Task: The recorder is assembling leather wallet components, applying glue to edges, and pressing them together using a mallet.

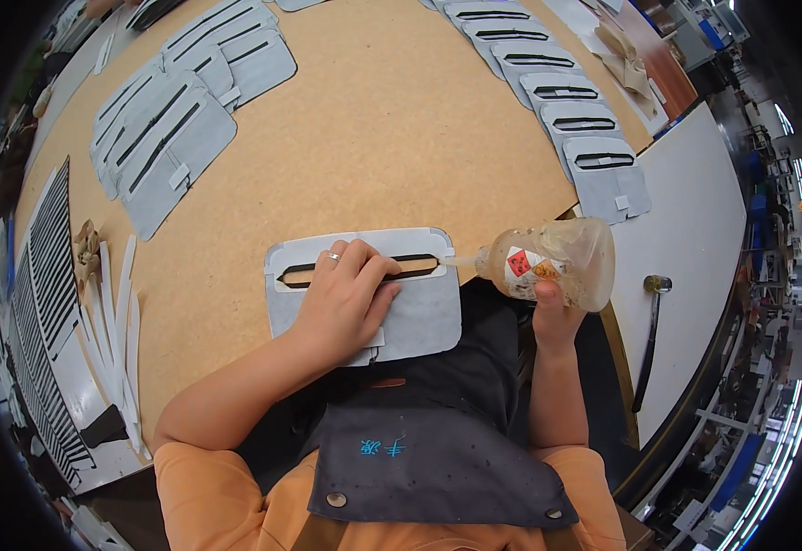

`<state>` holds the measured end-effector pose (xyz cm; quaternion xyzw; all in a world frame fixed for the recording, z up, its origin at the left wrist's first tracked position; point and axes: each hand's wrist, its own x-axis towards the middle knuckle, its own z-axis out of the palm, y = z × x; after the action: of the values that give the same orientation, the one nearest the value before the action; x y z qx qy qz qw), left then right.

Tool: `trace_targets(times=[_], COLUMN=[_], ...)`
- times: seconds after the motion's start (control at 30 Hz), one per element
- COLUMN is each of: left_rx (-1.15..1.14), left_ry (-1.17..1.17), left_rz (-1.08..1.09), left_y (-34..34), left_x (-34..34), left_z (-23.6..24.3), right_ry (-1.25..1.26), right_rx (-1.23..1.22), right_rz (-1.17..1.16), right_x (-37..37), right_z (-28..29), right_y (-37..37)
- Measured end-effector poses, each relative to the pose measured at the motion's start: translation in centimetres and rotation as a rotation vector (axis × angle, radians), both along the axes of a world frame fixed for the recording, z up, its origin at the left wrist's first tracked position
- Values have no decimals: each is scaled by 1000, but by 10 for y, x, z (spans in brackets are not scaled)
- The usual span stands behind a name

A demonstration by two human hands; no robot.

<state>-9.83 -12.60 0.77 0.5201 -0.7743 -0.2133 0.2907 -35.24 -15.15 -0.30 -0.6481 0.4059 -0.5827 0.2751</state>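
In front of me lies a grey rounded panel (424, 326) with a long slot edged in black. My left hand (346, 298) rests on it, fingers bent and close together, holding it at the slot's middle; a ring is on one finger. My right hand (553, 317) grips a clear plastic squeeze bottle (589, 262), tipped sideways with its thin nozzle pointing left. The nozzle tip is at the slot's right end; whether it touches the panel I cannot tell. Most of my right fingers are hidden behind the bottle.
Overlapping slotted grey panels lie at the far left (158, 151) and far right (585, 124). Black strips (52, 266) and white strips (121, 321) lie at left. A black-handled hammer (649, 344) lies on a white surface at right. Crumpled brown paper (621, 60) sits at the back right.
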Motion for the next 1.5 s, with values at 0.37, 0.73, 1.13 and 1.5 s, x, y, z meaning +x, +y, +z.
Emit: trace_targets(times=[0.37, 0.73, 1.13, 1.5], left_rx=[-6, -10, -12, -2], left_ry=[13, 11, 31, 36], left_rz=[16, 23, 22, 14], left_y=[-3, -3, 2, -5], left_x=[-2, -2, -1, -5], left_z=[1, 2, 0, -3], right_ry=[-311, -169, -526, -170], right_rx=[287, 123, 468, 218], right_rz=[-86, 40, 78, -18], right_x=[2, 9, -1, -5], right_z=[-1, -5, 5, 7], right_y=[16, 23, 22, 8])
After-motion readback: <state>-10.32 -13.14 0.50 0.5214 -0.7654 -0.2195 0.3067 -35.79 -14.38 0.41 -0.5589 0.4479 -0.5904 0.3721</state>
